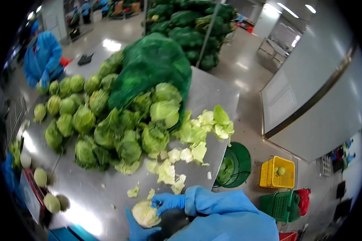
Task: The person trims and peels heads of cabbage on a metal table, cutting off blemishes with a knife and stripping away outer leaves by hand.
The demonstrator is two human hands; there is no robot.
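A pale, trimmed cabbage (146, 214) is between my two blue-gloved hands at the near edge of the metal table. My left hand (137, 229) cups it from below and the left, thumb raised along its side. My right hand (165, 203) has its bent fingers closed on the cabbage's upper right side. Torn outer leaves (166, 172) lie scattered just beyond my hands. Farther up, a heap of green cabbages (118, 142) spills from the mouth of a green mesh sack (153, 64).
A metal table (207, 86) spans the middle. Right of it stand a green bin (245, 164) with leaves, a yellow basket (265, 174) and a green crate (275, 207). Trimmed cabbages (40, 177) sit by a scale (31, 193) at left. A co-worker (42, 56) handles cabbages at the far left.
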